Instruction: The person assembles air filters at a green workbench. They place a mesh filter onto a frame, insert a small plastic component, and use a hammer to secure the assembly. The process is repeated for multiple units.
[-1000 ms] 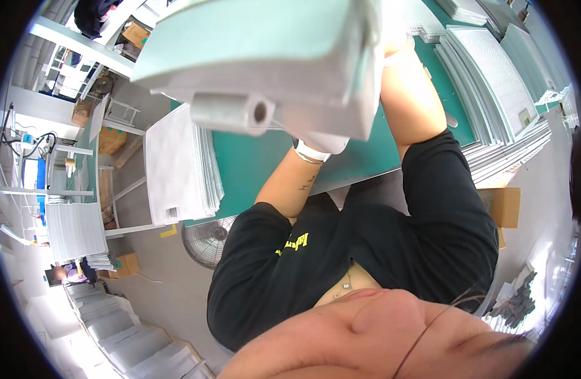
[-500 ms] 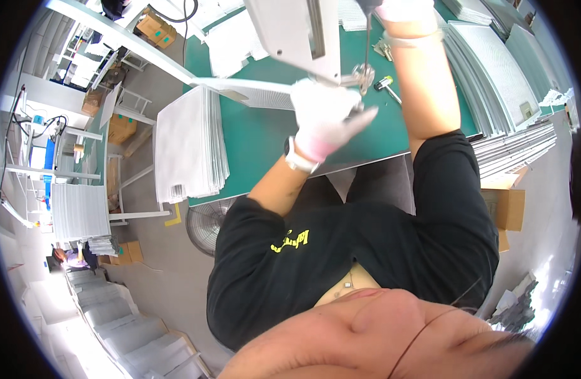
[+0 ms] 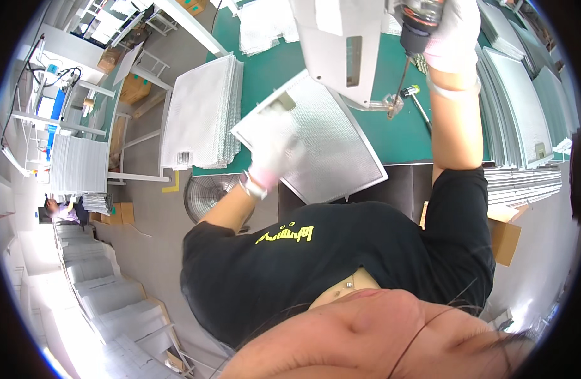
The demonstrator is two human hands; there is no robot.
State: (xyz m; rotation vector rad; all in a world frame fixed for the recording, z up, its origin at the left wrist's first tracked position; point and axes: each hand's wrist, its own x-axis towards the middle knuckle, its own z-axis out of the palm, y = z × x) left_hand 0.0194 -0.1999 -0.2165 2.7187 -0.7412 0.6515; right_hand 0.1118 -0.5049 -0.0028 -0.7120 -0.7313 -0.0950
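A framed mesh panel (image 3: pixel 331 136), pale grey, lies at an angle across the near edge of the green table, one corner sticking out over it. On the panel's left part rests or hovers my gloved left hand (image 3: pixel 278 148); motion smears its fingers, so their grip is unclear. My gloved right hand (image 3: pixel 453 41), raised at the far right, is closed round a power screwdriver (image 3: pixel 420 22) with a black and orange body. Its long bit points down toward a small metal fitting (image 3: pixel 390 107) at the foot of a light grey machine arm (image 3: pixel 335 47).
A hammer (image 3: pixel 417 101) lies right of the fitting on the green table (image 3: pixel 265 72). Stacks of panels stand left (image 3: pixel 199 117) and right (image 3: pixel 515 107). A floor fan (image 3: pixel 208 199) and a cardboard box (image 3: pixel 504 240) are below the table. Another person (image 3: pixel 66 211) is far left.
My left hand has moved left and nearer, away from the metal fitting. The panel has come out from beside the machine and swung toward me. The screwdriver shows more fully.
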